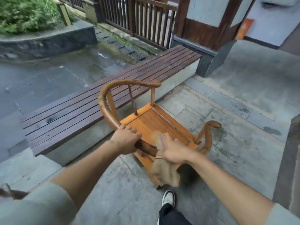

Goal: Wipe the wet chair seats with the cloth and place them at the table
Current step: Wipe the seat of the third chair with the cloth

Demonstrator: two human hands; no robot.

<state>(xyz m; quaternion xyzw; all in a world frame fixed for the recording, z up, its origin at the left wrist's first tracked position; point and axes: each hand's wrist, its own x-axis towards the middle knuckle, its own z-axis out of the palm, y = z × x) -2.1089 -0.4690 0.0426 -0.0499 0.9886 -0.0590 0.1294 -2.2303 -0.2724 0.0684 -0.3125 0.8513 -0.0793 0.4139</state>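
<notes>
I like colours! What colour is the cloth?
Beige-tan, with a small purple mark; the cloth shows in the head view.

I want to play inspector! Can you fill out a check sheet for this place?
Surface: grey stone paving, damp patches.
Job's things: wooden chair, tilted; beige cloth hanging over its near edge.
Clutter: nothing seen.
Hands: left hand grips the curved chair rail; right hand holds the cloth, fingers curled.
Cables: dark cable down the post.
Surroundings: wet slatted bench, wooden fence, bushes, shoe.
</notes>
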